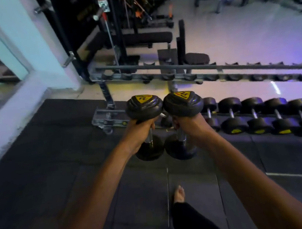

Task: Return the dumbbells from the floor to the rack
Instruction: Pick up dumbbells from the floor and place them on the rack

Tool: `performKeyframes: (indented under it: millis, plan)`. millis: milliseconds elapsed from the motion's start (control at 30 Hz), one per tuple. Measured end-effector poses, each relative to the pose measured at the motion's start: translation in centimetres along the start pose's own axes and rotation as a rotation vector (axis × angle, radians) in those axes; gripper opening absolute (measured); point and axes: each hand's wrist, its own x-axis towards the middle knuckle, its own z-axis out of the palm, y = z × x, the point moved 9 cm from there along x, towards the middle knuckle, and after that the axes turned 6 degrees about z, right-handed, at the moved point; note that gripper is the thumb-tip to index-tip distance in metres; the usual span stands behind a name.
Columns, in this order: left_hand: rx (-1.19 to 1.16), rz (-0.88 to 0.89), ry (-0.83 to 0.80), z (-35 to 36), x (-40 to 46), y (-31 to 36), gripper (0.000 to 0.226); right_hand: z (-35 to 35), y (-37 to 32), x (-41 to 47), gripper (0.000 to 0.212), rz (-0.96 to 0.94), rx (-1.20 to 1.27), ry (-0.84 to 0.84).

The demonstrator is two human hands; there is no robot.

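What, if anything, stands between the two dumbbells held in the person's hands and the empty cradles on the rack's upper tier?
Nothing visible does. The left hand and right hand each hold a dumbbell upright in front of the rack. The upper tier's cradles ahead look empty, with only open air between. Lower-tier dumbbells sit to the right, below.

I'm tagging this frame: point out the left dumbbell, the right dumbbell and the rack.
left dumbbell (144,106), head view, top head.
right dumbbell (183,104), head view, top head.
rack (161,68), head view, upper rail.

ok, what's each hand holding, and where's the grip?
Left hand grips the left dumbbell by its chrome handle; right hand grips the right dumbbell likewise.
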Motion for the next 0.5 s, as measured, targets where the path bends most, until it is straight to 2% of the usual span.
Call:
performKeyframes:
  millis: [67, 233, 400, 500]
  plan:
    - [-0.022, 0.003, 0.039, -2.4, 4.2, 0.4, 0.016, 3.0, -1.6, 5.3, 0.035, -0.010, -0.023, -0.076]
    - [-0.044, -0.033, 0.142, -8.2, 15.5, 0.7, 0.009, 8.7, -3.4, 19.4, 0.033, 0.024, -0.029, -0.185]
    - [-0.050, -0.089, 0.179, -14.3, 28.2, 0.1, 0.005, 14.8, -5.7, 33.1, 0.017, 0.102, -0.029, -0.224]
    - [-0.008, -0.100, 0.134, -17.8, 36.3, -1.2, 0.006, 19.4, -7.1, 41.0, 0.012, 0.143, 0.006, -0.240]
